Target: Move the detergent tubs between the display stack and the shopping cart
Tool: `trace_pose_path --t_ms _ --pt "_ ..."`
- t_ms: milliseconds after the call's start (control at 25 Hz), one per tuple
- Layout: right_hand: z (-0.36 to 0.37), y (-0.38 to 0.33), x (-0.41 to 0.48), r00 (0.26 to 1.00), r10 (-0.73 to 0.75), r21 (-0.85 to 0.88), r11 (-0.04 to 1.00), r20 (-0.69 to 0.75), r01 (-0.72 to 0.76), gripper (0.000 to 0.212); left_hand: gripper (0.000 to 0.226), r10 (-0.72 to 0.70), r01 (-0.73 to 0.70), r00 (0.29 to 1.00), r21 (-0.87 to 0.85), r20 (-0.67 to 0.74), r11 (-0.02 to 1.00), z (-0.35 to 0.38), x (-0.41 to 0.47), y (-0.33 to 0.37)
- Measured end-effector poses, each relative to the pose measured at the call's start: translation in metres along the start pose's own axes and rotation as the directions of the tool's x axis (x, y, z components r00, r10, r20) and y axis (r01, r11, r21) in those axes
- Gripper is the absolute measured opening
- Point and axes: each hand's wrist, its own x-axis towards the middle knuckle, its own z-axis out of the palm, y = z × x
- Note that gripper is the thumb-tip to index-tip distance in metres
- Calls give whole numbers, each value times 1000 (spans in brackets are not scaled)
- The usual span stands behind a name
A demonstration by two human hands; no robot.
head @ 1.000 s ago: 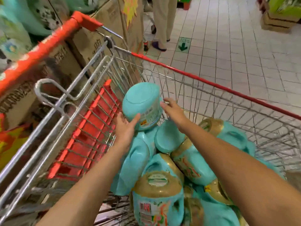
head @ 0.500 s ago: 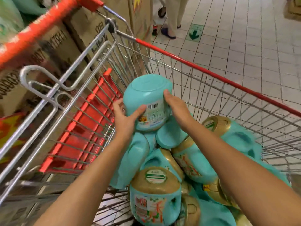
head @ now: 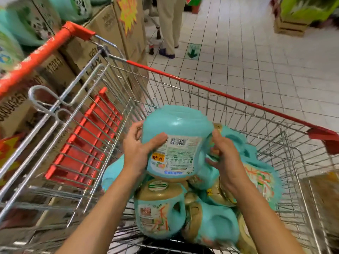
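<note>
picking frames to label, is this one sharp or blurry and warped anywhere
Head view: the held detergent tub is fairly sharp, barcode visible, fine print soft; cardboard boxes and cart wires at lower left smear with motion blur; the wide-angle lens curves the floor tiles.

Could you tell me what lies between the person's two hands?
In the head view, a teal detergent tub lies there, the left hand and right hand gripping its sides above the tubs in the cart.
</note>
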Motion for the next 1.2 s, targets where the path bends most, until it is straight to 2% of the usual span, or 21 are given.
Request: trace_pose_path --t_ms 40,120,200,240,320,440,520,640,680,760,880,920,1000,1080,1200 --pt "-10 1 -2 987 160 118 980 21 -161 49 77 28 -28 999 15 16 999 5 -6 2" --pt "-28 -2 -3 899 395 165 890 187 -425 68 87 90 -96 991 66 96 993 9 -16 5" --pt "-37 -6 -4 832 458 226 815 312 -534 69 91 112 -138 975 128 191 982 11 -23 4" --pt "-38 -8 -5 837 451 262 806 311 -531 64 93 92 -124 972 138 215 983 12 -26 4" --pt "-33 -7 -8 877 413 316 821 246 -475 57 87 7 -24 969 69 247 997 13 -29 6" --pt "-30 7 -13 927 325 381 846 186 -373 60 83 -208 227 945 -49 251 973 17 -28 7" --pt "-28 15 -15 960 229 399 875 160 -275 56 87 -389 425 889 -120 242 897 12 -24 8" --pt "-28 19 -14 996 38 345 936 83 -65 29 66 -529 604 782 -191 329 774 2 -20 14" --pt "-28 17 -12 997 -30 297 955 72 7 21 59 -544 618 768 -167 339 768 1 -21 14" --pt "-30 15 -8 990 -109 165 982 84 94 17 60 -538 587 790 -111 296 802 2 -24 9" --pt "-34 12 -6 979 -156 9 988 133 157 51 88 -423 482 858 -173 290 859 3 -29 2" --pt "-34 12 -5 978 -168 14 986 122 168 61 100 -387 455 869 -189 310 870 2 -30 1" --pt "-30 13 -6 978 -184 113 979 102 172 65 116 -305 381 886 -173 348 908 0 -32 3" --pt "-25 14 -7 974 -195 187 967 116 171 67 120 -237 314 889 -144 392 938 1 -33 6" --pt "-21 15 -10 972 -219 158 966 87 204 82 130 -242 314 847 -79 473 946 -4 -34 9"
